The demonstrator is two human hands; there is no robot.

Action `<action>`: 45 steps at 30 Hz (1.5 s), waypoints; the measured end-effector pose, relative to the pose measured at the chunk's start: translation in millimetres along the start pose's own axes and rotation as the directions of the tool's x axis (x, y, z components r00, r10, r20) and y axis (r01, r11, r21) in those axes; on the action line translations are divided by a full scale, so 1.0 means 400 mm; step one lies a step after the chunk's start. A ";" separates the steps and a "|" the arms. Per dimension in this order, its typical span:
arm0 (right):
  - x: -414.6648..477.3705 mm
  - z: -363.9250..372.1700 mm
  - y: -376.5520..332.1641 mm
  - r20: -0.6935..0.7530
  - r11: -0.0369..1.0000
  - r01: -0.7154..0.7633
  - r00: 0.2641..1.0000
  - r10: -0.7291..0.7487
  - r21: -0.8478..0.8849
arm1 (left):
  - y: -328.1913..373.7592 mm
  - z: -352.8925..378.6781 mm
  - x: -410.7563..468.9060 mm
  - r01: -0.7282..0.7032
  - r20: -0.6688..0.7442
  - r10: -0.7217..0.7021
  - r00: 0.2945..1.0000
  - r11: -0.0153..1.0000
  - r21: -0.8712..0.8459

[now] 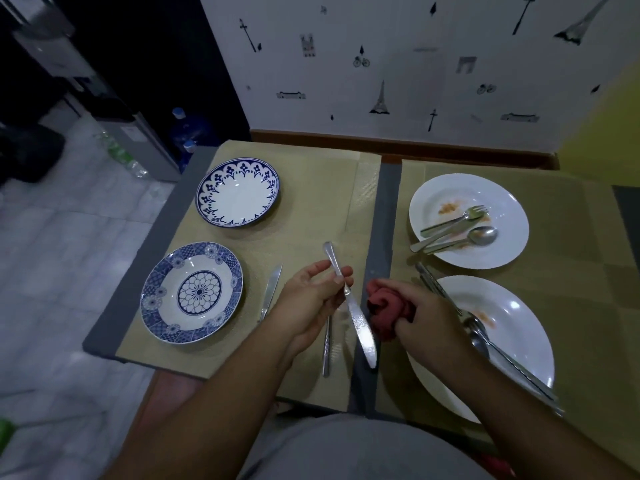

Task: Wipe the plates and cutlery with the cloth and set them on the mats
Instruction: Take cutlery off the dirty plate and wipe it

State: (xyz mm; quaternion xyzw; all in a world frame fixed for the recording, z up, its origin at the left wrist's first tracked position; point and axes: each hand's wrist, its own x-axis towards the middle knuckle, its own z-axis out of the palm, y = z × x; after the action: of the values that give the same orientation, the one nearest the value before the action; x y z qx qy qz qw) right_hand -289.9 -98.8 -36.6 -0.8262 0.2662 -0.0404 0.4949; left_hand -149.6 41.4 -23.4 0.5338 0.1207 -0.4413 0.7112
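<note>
My left hand (313, 299) pinches a table knife (360, 327) by its handle, blade pointing toward me over the left mat (304, 216). Beside the blade, my right hand (419, 317) clutches a bunched red cloth (384, 306). Two blue-patterned plates, one far (238, 192) and one near (191, 292), rest on the left mat with another knife (270, 292) and a further piece of cutlery (326, 351). On the right mat (561, 261), two white plates, one far (469, 220) and one near (512, 341), carry orange smears and used cutlery (457, 230).
The low table stands against a wall with printed wallpaper, and a wooden skirting runs behind it. To the left lies tiled floor with blue water bottles (188, 133) and dark furniture. My grey-clothed lap is at the table's near edge.
</note>
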 end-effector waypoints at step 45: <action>0.404 0.221 -0.132 0.012 0.969 -0.118 0.992 0.123 -0.218 | 0.271 -0.111 0.557 -0.221 0.116 0.391 0.913 0.234 0.947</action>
State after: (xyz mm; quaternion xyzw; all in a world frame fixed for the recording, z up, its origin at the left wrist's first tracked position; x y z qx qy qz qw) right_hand -101.3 -86.3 -68.8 -0.8579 0.3123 0.0294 0.4069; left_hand 75.2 -26.7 -113.7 0.8907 -0.2176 -0.2383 0.3202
